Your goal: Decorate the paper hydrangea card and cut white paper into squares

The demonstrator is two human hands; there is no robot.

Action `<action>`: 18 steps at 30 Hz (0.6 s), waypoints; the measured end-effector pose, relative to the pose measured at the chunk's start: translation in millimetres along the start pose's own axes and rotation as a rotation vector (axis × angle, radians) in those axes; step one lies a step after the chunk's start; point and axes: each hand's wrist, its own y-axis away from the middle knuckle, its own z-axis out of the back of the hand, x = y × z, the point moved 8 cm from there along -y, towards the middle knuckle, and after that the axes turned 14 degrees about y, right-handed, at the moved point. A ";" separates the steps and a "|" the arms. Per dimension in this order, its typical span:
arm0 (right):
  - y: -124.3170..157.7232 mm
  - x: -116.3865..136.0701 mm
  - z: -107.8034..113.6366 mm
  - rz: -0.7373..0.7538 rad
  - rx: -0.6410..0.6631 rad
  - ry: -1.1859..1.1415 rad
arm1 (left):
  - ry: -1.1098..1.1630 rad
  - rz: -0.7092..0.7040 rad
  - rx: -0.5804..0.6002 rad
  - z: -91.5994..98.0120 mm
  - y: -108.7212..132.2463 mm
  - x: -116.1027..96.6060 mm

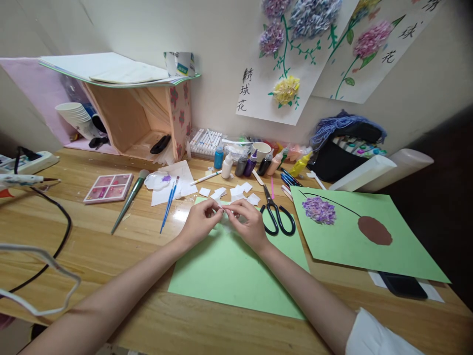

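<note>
My left hand and my right hand meet fingertip to fingertip above a green sheet of paper. Both are closed in a pinch at the same spot. Whatever lies between the fingertips is small, pale and mostly hidden; its kind does not show. Several white paper pieces lie just beyond the fingers. Close to my right hand, black-handled scissors rest partly on the green sheet, blades pointing away.
Paint bottles line the back. At right, another green sheet bears a purple paper flower. To the left lie a green-handled brush, thin blue brushes, a pink palette and a glue gun with its cord.
</note>
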 end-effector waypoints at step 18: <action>-1.6 -0.7 3.4 -0.035 -0.028 0.028 | -0.042 -0.026 0.047 -4.6 0.2 0.3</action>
